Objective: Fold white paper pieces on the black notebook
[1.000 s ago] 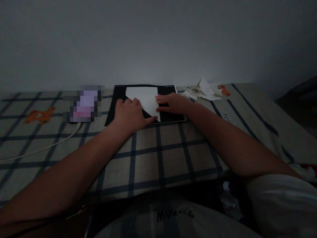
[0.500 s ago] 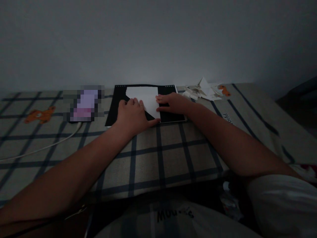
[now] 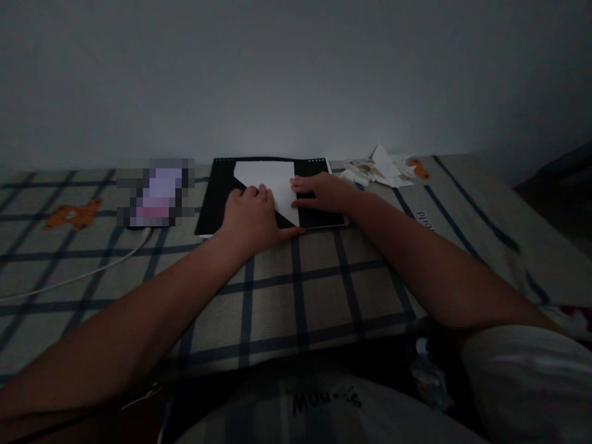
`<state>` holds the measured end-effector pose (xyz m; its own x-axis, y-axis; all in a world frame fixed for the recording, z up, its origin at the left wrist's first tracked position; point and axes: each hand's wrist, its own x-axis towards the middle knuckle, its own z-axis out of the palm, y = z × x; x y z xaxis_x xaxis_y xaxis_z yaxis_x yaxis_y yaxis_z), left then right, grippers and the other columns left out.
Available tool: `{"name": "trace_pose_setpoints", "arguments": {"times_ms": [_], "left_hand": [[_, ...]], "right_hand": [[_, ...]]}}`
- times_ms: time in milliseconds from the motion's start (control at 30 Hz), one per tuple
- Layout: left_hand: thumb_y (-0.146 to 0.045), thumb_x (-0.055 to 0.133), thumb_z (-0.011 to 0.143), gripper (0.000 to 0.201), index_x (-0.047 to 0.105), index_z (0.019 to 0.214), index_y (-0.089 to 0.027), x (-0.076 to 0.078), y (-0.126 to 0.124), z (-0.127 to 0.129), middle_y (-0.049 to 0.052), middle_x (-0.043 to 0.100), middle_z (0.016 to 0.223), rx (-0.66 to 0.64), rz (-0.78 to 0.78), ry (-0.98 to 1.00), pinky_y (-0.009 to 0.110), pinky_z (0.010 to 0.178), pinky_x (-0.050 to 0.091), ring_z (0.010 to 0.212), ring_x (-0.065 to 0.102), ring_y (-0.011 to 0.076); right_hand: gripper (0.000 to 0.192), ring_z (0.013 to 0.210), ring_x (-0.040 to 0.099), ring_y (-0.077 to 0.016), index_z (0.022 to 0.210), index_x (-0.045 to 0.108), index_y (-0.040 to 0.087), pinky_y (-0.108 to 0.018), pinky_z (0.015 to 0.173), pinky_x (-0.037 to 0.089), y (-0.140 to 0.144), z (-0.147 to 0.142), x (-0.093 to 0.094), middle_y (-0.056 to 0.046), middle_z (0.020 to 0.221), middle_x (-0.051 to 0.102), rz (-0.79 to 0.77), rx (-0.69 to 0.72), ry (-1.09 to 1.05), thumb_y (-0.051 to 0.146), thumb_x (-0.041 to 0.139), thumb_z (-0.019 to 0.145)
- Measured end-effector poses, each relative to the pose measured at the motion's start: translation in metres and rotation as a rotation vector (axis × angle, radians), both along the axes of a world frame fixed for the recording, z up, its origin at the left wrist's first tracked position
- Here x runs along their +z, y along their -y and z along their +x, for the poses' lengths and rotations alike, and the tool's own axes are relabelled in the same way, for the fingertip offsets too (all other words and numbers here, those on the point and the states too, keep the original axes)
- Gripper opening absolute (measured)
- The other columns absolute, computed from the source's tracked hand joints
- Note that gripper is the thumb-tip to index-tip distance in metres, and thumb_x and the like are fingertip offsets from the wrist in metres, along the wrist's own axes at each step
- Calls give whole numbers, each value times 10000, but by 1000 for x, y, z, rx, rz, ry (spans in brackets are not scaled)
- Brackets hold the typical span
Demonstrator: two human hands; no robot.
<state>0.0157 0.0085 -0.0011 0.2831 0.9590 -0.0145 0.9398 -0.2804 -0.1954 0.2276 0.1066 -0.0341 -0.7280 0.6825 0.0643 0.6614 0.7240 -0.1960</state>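
Note:
A sheet of white paper [image 3: 271, 172] with one slanted edge lies on a black pad with small punched holes along its far edge [image 3: 217, 191]. My left hand [image 3: 252, 213] rests over the paper's slanted left side, its thumb stretched toward the near corner. The left fingers are bent at the knuckles and their tips are partly hidden. On the paper's right edge, my right hand [image 3: 324, 192] presses with outstretched fingers, thumb and fingers apart. Neither hand is wrapped around anything.
Folded paper pieces [image 3: 379, 166] lie in a heap to the right. A phone [image 3: 160, 194], blurred, is on the left with a white cable [image 3: 106, 268]. Everything rests on a checked cloth [image 3: 319, 290] before a grey wall [image 3: 296, 80].
My left hand has slid slightly right and toward me along the paper's slanted edge. My right hand stays in place, and the paper looks almost unmoved.

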Motion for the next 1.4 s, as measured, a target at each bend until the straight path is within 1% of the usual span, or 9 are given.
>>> {"name": "trace_pose_setpoints", "arguments": {"times_ms": [167, 300, 400, 467, 600, 800, 967, 1233, 1400], "left_hand": [[-915, 531, 996, 924, 742, 1515, -182, 3, -2, -4, 228, 757, 1486, -12, 6, 13, 541, 1130, 459, 1410, 643, 470], [-728, 452, 1112, 766, 765, 1472, -129, 1, -6, -8, 239, 764, 1469, -34, 20, 43, 565, 1136, 447, 1387, 660, 463], [-620, 456, 1135, 714, 738, 1490, -68, -1, -7, -10, 271, 741, 1494, -45, 21, 42, 559, 1142, 439, 1392, 663, 462], [-619, 476, 1129, 703, 722, 1522, -91, -2, -7, -11, 261, 731, 1518, -54, 11, 47, 556, 1153, 431, 1408, 654, 462], [-723, 538, 1081, 770, 715, 1557, -144, -2, -7, -11, 240, 720, 1553, -61, 3, 60, 565, 1169, 425, 1441, 626, 473], [-780, 533, 1068, 836, 680, 1592, -146, 0, -6, -12, 228, 690, 1615, -55, -4, 15, 534, 1184, 431, 1470, 615, 453], [-658, 476, 1133, 679, 729, 1517, -158, 2, -10, -19, 188, 733, 1573, -77, 2, -6, 501, 1133, 480, 1436, 652, 412], [-374, 419, 1186, 464, 755, 1443, -182, 10, -14, -20, 162, 789, 1484, -65, -20, -65, 457, 1083, 507, 1388, 706, 362], [-427, 428, 1190, 479, 752, 1446, -183, 7, -12, -20, 155, 763, 1535, -80, -5, -66, 469, 1095, 495, 1393, 693, 368]], "right_hand": [[502, 1488, 696, -339, 1515, 785, 268, -525, 1293, 537, -4, 3, -5, -91, 1665, 696, 14, 4, -27, 547, 647, 1121], [510, 1504, 685, -333, 1533, 774, 266, -519, 1313, 525, -4, 3, -5, -87, 1662, 697, 7, 21, -32, 540, 652, 1121], [516, 1503, 687, -337, 1544, 763, 225, -523, 1316, 520, -3, 3, -4, -110, 1679, 678, 13, 24, -27, 510, 646, 1130], [510, 1491, 696, -339, 1539, 768, 233, -523, 1301, 534, -2, 3, -3, -107, 1680, 678, 16, 18, -24, 513, 644, 1132], [510, 1494, 695, -341, 1532, 773, 257, -532, 1292, 537, -3, 3, -4, -95, 1684, 674, 24, 12, -19, 540, 644, 1129], [537, 1504, 687, -350, 1536, 766, 206, -534, 1302, 522, -4, 2, -5, -133, 1698, 651, 28, 14, -19, 539, 655, 1129], [556, 1555, 648, -353, 1564, 739, 161, -538, 1325, 508, -4, 2, -4, -161, 1699, 634, 10, 20, -16, 510, 648, 1141], [561, 1566, 639, -349, 1568, 737, 174, -528, 1328, 505, -3, 3, -3, -148, 1709, 628, 6, 13, -23, 528, 642, 1142], [539, 1561, 643, -320, 1557, 746, 212, -491, 1322, 509, -3, 3, -3, -116, 1714, 638, 11, 16, -14, 541, 628, 1146]]}}
